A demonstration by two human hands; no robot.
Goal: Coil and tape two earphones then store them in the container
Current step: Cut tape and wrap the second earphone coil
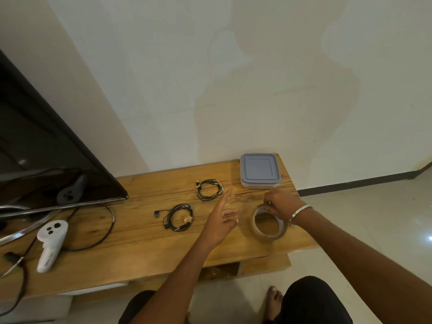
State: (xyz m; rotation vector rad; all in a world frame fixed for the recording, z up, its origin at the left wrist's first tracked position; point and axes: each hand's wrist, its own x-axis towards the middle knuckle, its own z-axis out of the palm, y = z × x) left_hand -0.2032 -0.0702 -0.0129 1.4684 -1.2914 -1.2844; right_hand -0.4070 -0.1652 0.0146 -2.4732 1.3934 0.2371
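Near earphone [178, 217]: a black coil lying flat on the wooden table [140, 242], a little left of the frame's centre. A scrap of tape sits at its right side, and one earbud trails out to the left, so its long line runs left to right.
Far earphone [209, 189]: a second black coil, just above and right of the first and apart from it, rounder in outline, with a yellow bit at its upper left.
Container [260, 170]: square, with a blue-grey lid on, standing at the table's far right end against the wall, up and to the right of the far earphone.
Tape roll [268, 224]: clear, lying flat with its hole facing up, at the right of the table and nearer than the container.
Right hand [282, 204]: fingers curled over the roll's far rim, gripping it; a pale bangle circles the wrist.
Left hand [222, 220]: in the air between the near earphone and the roll, forefinger stretched towards the far earphone, other fingers loosely bent, holding nothing I can see.
Controller [51, 244]: white, lying at the lower left of the table among black cables.
Screen [46, 148]: dark, filling the left of the frame.
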